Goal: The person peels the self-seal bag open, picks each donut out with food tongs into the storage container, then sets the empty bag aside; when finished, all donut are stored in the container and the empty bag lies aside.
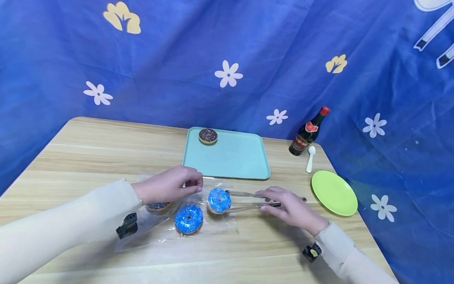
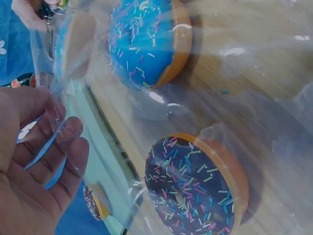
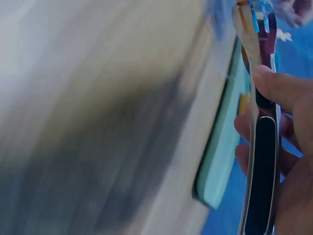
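Tongs [image 1: 248, 200] clasped a blue doughnut [image 1: 218, 200] at the bag [image 1: 170, 230] mouth, squeezed by the right hand [image 1: 289, 207] lying low over the table [image 1: 88, 157]. The left hand [image 1: 170, 183] pinched the plastic open. Four doughnuts showed: two blue, two dark, one on the tray [image 1: 234, 157]. Plate [image 1: 334, 192], spoon [image 1: 310, 158] and bottle [image 1: 308, 132] stood right.

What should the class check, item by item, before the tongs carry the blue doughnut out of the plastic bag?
1. Tongs close round blue doughnut: ok.
2. Right hand grips the tongs: ok.
3. Left hand pinches plastic bag edge: ok.
4. Bag mouth wide enough for the doughnut: cannot tell.
5. Tray has free room beside chocolate doughnut: ok.
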A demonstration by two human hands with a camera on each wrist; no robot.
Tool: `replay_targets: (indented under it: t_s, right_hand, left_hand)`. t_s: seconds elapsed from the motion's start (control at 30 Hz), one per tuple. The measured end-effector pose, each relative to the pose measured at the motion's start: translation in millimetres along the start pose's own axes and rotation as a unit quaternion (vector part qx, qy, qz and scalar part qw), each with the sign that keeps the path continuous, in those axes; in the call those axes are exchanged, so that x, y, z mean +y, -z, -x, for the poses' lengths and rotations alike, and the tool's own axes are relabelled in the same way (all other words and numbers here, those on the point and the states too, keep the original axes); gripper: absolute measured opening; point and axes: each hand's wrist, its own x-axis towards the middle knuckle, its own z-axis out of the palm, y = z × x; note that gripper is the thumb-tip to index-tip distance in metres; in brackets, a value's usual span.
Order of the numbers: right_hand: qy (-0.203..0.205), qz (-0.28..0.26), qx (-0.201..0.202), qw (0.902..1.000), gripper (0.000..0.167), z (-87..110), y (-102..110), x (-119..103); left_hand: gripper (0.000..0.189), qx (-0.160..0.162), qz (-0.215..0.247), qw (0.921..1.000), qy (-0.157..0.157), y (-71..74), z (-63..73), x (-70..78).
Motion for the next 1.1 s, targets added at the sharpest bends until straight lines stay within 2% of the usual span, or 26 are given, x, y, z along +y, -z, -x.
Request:
replay_targets:
  t_s: [0.27, 0.4, 0.53, 0.7, 0.83, 1.1]
  right_hand:
    - [-0.042, 0.011, -0.001, 0.9991, 0.036, 25.5, 41, 18]
    - [-0.07, 0.043, 0.02, 0.9964, 0.035, 34.2, 65, 30]
    - [-0.106, 0.068, 0.055, 0.9905, 0.036, 33.7, 76, 41]
    - [-0.151, 0.07, 0.082, 0.9827, 0.041, 16.3, 71, 57]
    - [-0.168, 0.073, 0.087, 0.9791, 0.041, -5.3, 60, 69]
    - [-0.217, 0.086, 0.06, 0.9706, 0.042, -52.1, 48, 81]
  left_hand:
    - [0.017, 0.003, -0.005, 1.0, -0.002, 0.0, -0.6, 0.0]
    - [0.019, 0.007, -0.008, 0.9999, -0.001, -0.4, -0.1, 0.2]
    - [0.018, 0.01, -0.008, 0.9999, -0.004, -1.4, 0.9, -0.1]
    - [0.017, 0.011, -0.008, 0.9999, -0.007, -1.6, 3.2, -0.9]
    - [0.019, 0.01, -0.004, 0.9999, -0.001, -0.3, 4.5, -1.4]
    - [0.019, 0.017, -0.01, 0.9998, 0.003, 0.8, 5.0, -1.3]
